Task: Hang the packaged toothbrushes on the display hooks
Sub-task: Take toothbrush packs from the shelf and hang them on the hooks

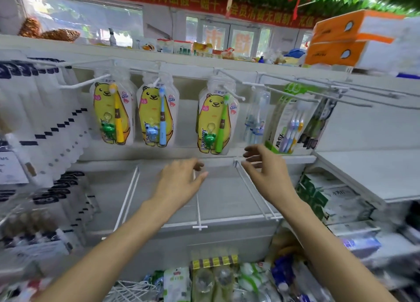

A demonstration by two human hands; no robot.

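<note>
A: Why do the packs hang face-out?

B: Each hook passes through a top hole. Left to right: yellow toothbrush pack (pixel 113 114), blue toothbrush pack (pixel 157 116), green toothbrush pack (pixel 216 119).

A: And the hands?

B: Left hand (pixel 179 183) and right hand (pixel 267 169) hover below the green pack, fingers loosely spread, holding nothing.

A: Unclear items?

B: The hanging goods at far left are blurred, and the basket stock (pixel 213 279) is cut off by the lower edge.
</note>
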